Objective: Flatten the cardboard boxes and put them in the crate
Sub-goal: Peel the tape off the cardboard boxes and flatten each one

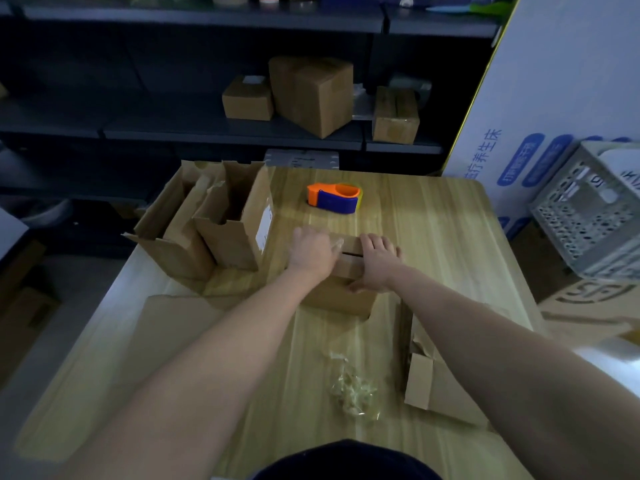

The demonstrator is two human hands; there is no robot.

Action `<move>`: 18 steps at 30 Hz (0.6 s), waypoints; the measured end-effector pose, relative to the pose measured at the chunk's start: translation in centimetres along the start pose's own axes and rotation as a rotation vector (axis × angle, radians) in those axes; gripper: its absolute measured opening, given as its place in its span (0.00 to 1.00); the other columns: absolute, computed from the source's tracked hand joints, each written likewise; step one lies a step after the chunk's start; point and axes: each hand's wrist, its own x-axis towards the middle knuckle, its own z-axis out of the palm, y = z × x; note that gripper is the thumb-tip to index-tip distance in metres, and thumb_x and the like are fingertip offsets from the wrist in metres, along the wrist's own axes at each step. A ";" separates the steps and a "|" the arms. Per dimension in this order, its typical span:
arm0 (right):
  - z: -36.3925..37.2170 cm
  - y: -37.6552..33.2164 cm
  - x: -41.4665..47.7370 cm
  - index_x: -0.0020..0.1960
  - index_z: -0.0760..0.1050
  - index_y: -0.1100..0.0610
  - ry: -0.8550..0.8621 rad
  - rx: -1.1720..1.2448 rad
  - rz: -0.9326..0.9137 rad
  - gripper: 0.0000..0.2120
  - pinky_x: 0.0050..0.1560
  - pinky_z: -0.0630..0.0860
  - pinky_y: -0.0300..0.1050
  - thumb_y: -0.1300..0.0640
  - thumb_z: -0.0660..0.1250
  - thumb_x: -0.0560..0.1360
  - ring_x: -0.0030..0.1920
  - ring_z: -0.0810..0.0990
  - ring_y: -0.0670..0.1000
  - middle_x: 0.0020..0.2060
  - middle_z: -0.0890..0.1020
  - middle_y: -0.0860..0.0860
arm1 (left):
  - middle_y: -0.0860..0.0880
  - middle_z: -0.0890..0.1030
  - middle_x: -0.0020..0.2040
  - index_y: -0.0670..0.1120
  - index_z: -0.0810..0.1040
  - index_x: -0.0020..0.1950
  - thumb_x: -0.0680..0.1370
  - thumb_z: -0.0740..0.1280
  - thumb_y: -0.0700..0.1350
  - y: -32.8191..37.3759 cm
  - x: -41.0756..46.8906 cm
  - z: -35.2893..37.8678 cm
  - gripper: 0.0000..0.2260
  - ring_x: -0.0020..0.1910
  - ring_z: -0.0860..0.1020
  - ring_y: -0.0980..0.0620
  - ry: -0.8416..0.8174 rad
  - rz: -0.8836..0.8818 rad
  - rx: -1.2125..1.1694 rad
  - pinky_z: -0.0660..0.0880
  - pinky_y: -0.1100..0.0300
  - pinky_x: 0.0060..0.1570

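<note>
Gripping small box [343, 296] — left hand [313, 251], right hand [377, 265]; crate [581, 230] holds something white.

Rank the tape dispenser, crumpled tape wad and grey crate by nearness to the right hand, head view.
1. Tape dispenser, just beyond the right hand on the small box.
2. Crumpled tape wad, back toward the person.
3. Grey crate, far off to the right.

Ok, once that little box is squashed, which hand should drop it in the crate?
Probably the right hand. The crate sits beyond the table on the right, and that hand holds the box on that side. The left hand would have to cross over.
</note>
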 end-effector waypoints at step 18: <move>-0.2 -0.5 1.8 0.77 0.43 0.53 -0.048 -0.149 -0.036 0.60 0.71 0.39 0.68 0.36 0.75 0.58 0.76 0.46 0.57 0.75 0.53 0.51 | 0.45 0.74 0.64 0.47 0.73 0.66 0.63 0.61 0.76 -3.1 0.5 0.1 0.42 0.70 0.61 0.42 -0.298 -0.315 -0.222 0.65 0.48 0.63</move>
